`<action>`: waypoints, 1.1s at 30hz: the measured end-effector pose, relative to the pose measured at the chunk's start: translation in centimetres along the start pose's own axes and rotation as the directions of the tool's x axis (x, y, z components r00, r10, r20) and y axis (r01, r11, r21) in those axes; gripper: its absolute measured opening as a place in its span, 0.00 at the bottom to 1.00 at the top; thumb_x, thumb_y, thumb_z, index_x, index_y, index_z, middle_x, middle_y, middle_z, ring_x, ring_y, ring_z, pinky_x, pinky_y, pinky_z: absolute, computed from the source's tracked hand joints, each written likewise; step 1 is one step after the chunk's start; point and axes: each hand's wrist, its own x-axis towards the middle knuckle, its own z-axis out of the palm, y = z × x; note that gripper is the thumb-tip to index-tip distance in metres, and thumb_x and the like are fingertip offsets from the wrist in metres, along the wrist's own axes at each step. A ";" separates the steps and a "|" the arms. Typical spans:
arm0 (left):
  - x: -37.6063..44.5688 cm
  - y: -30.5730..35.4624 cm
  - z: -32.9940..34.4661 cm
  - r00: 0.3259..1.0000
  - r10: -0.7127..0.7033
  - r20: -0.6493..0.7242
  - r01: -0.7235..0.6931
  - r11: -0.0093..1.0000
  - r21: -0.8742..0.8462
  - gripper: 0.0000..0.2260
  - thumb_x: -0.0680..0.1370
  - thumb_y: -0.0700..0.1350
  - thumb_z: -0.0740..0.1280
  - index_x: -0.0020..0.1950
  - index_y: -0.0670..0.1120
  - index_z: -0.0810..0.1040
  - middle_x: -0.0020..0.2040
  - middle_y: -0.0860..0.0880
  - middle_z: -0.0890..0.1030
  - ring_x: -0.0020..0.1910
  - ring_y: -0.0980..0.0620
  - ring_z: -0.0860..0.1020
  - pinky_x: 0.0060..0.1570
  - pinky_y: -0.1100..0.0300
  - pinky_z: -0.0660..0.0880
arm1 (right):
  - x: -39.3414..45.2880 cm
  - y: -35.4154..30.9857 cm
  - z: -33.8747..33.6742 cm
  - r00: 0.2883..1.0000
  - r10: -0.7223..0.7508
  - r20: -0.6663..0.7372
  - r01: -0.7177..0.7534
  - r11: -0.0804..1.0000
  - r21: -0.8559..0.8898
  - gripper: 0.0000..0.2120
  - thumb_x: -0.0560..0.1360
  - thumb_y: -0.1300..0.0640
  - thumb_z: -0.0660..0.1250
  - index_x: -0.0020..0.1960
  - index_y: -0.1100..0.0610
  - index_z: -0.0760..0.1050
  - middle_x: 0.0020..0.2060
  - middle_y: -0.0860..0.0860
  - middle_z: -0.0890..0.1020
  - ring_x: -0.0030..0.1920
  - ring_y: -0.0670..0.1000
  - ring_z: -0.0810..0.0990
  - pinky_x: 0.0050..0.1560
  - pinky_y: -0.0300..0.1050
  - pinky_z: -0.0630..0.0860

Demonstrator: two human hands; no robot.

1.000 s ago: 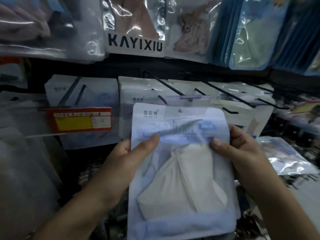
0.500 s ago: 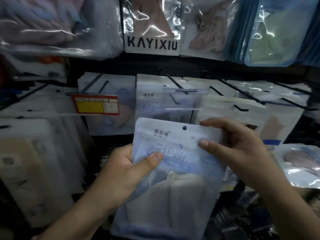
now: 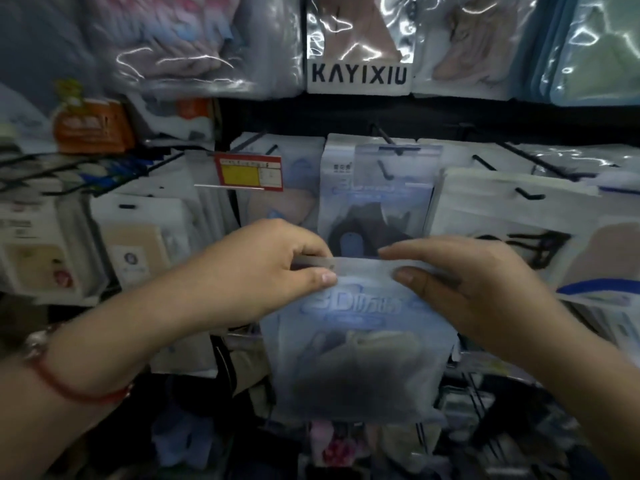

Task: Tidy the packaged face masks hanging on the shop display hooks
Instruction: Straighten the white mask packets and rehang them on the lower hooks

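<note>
I hold a pale blue mask packet (image 3: 360, 341) with a white mask inside, low in front of the display. My left hand (image 3: 273, 271) pinches its top left corner between thumb and fingers. My right hand (image 3: 460, 282) pinches the top right edge the same way. Just behind it, a matching blue packet with a dark mask (image 3: 377, 206) hangs on a black hook (image 3: 384, 136). More white packets (image 3: 512, 216) hang on hooks to the right.
A red and yellow price tag (image 3: 247, 171) sticks out on a hook at the left. Above hang glossy packets, one marked KAYIXIU (image 3: 358, 74). Bare black hooks (image 3: 519, 157) jut forward at the right. Boxed packets (image 3: 138, 244) fill the left side.
The packet has dropped lower and tipped away from me. My left hand moved from its side up to the top left corner; my right hand stays at the top right. The view shifted left.
</note>
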 end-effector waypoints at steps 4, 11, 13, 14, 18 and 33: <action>-0.6 0.0 0.6 0.987 0.010 -0.157 -0.011 1.000 -0.003 0.05 0.76 0.55 0.71 0.40 0.58 0.80 0.40 0.66 0.81 0.40 0.67 0.78 0.34 0.70 0.69 | -0.6 -0.6 0.4 0.998 -0.066 -0.024 0.060 0.975 -0.214 0.25 0.75 0.42 0.63 0.71 0.46 0.71 0.54 0.47 0.77 0.40 0.49 0.79 0.33 0.44 0.77; -2.3 -2.5 0.2 0.864 0.395 -0.311 -0.220 0.854 0.472 0.12 0.76 0.60 0.64 0.40 0.53 0.74 0.34 0.58 0.74 0.32 0.59 0.72 0.29 0.65 0.64 | 0.0 -2.8 2.6 0.985 -0.014 -0.170 -0.037 0.955 -0.294 0.32 0.71 0.54 0.75 0.73 0.55 0.70 0.59 0.54 0.78 0.40 0.55 0.82 0.31 0.48 0.77; -2.6 -3.9 -0.3 0.844 0.476 -0.248 -0.313 0.812 0.494 0.12 0.78 0.56 0.62 0.43 0.50 0.78 0.37 0.56 0.78 0.35 0.55 0.76 0.30 0.57 0.73 | 0.5 -3.3 3.2 0.982 -0.011 -0.187 -0.049 0.949 -0.313 0.33 0.71 0.54 0.75 0.73 0.55 0.69 0.53 0.53 0.81 0.39 0.56 0.82 0.29 0.49 0.79; -2.8 -4.6 -0.6 0.838 0.496 -0.230 -0.338 0.801 0.493 0.11 0.79 0.54 0.61 0.46 0.49 0.80 0.40 0.54 0.80 0.38 0.53 0.78 0.32 0.53 0.76 | 0.8 -3.5 3.4 0.980 -0.008 -0.200 -0.058 0.945 -0.321 0.33 0.71 0.54 0.75 0.74 0.55 0.69 0.49 0.53 0.82 0.38 0.56 0.82 0.28 0.50 0.79; -4.5 -7.4 -2.1 0.826 0.492 -0.277 -0.342 0.826 0.447 0.11 0.80 0.50 0.63 0.53 0.48 0.83 0.46 0.53 0.83 0.44 0.54 0.80 0.41 0.56 0.78 | 2.3 -4.4 4.2 0.967 -0.059 -0.247 -0.031 0.937 -0.347 0.34 0.70 0.51 0.74 0.74 0.57 0.69 0.45 0.53 0.85 0.37 0.57 0.83 0.28 0.49 0.79; -7.5 -17.6 -7.3 0.721 0.598 -0.351 -0.335 0.743 0.579 0.10 0.80 0.46 0.63 0.52 0.46 0.84 0.45 0.49 0.84 0.41 0.47 0.83 0.36 0.49 0.79 | 9.9 -9.2 12.2 0.990 -0.127 -0.055 0.093 0.906 -0.412 0.06 0.74 0.55 0.73 0.44 0.55 0.77 0.68 0.62 0.74 0.64 0.63 0.77 0.54 0.55 0.78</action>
